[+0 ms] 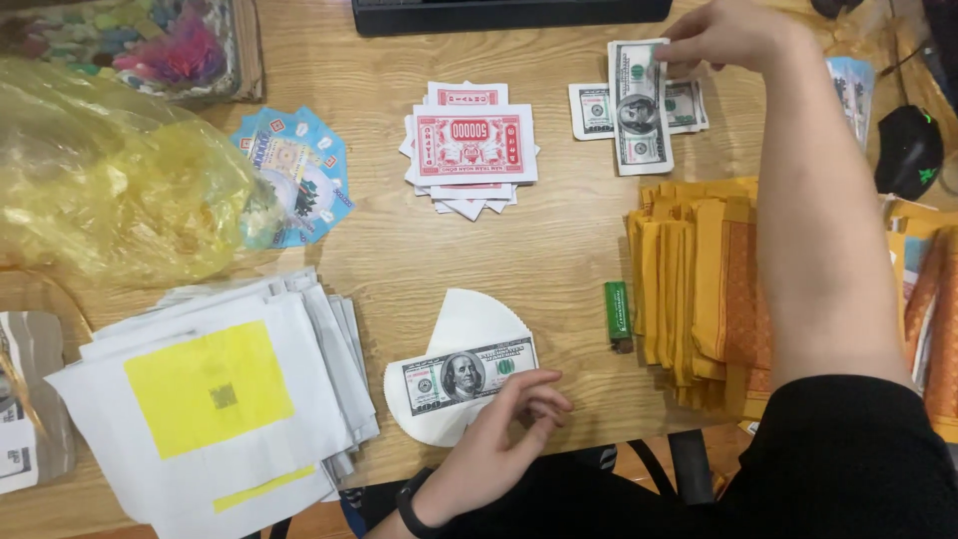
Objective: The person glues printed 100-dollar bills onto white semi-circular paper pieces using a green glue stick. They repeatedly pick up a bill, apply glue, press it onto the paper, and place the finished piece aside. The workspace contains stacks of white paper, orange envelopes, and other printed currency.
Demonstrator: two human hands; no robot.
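My left hand (504, 434) rests at the table's near edge with its fingers on a grey-green banknote (469, 373) that lies across a folded white paper sheet (467, 324). My right hand (720, 36) reaches to the far side and pinches the top edge of another banknote (639, 110), which lies upright over a small pile of similar banknotes (594, 110). My right forearm crosses above a stack of yellow and orange paper sheets (689, 289).
A green lighter (618, 314) lies beside the yellow stack. Red-and-white paper notes (471, 145) sit mid-table, blue printed cards (299, 175) to their left. White sheets with yellow squares (215, 399), a yellow plastic bag (110, 175), a keyboard edge (509, 14) and a black mouse (908, 150) surround them.
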